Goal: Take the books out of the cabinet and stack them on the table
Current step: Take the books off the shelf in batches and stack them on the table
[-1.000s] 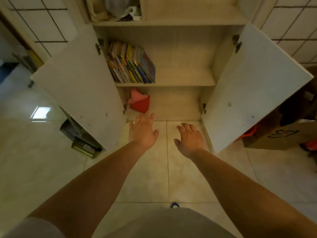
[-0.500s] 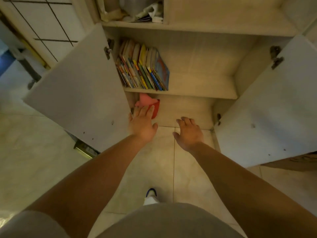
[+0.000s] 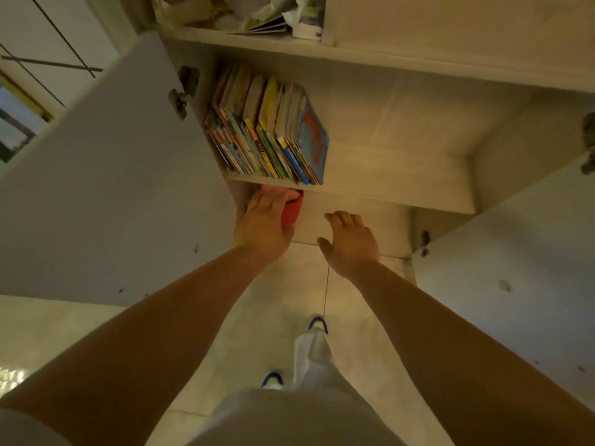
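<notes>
A row of thin colourful books (image 3: 267, 130) stands upright at the left end of the middle shelf (image 3: 402, 194) of the pale wooden cabinet; the rightmost one shows a blue cover with an orange shape. My left hand (image 3: 262, 225) is stretched out just below that shelf, fingers apart, holding nothing. My right hand (image 3: 351, 241) is beside it, open and empty, over the cabinet's bottom edge. Both hands are below the books and apart from them. No table is in view.
Both cabinet doors stand open: the left door (image 3: 106, 188) and the right door (image 3: 521, 278) flank my arms. A red and pink object (image 3: 294, 209) sits on the lower shelf, partly behind my left hand. Papers and bags (image 3: 273, 17) fill the upper shelf. Tiled floor lies below.
I have stepped closer to the cabinet, so the books look larger and nearer. Both hands have moved forward toward the shelves, and the left one now covers part of the red object.
</notes>
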